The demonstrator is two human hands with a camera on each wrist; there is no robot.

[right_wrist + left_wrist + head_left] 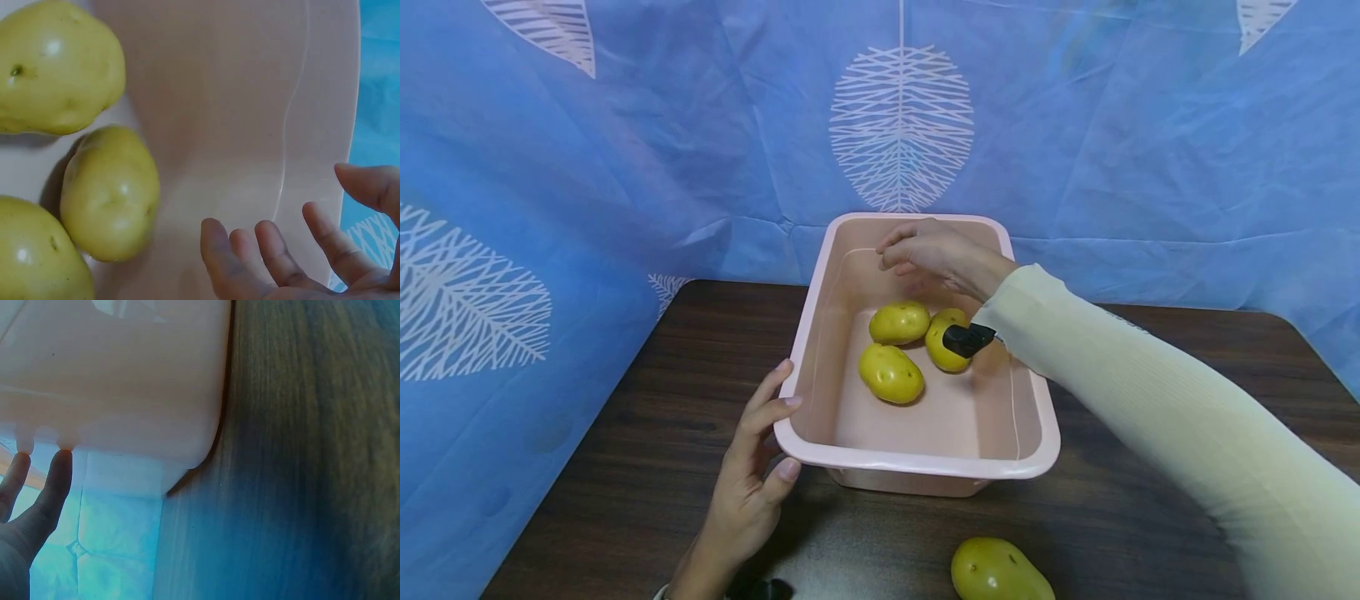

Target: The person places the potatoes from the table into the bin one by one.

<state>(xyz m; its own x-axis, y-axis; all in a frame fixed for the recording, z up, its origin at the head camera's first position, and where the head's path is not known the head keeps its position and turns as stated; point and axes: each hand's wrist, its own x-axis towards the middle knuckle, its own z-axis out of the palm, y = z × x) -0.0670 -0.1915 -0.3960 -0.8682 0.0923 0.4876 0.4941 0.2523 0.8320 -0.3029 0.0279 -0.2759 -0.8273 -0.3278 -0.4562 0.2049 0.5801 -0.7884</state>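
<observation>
Three yellow-green potatoes lie together on the floor of a pink plastic basin (917,461): one farther back (899,322), one in front (891,374) and one at the right (943,354). Above the basin's far part is my right hand (936,252), its fingers loosely bent with nothing between them. The right wrist view shows that hand (312,262) apart from the nearest potato (111,194). My left hand (748,475) touches the basin's near left corner with fairly straight fingers and thumb. In the left wrist view, two fingertips (61,459) meet the basin wall (112,375).
Another potato (1000,571) lies on the dark wooden table (647,433), in front of the basin at the near edge of view. A blue cloth with white leaf prints (1060,125) hangs behind and to the left. A small black object (767,589) shows near the left wrist.
</observation>
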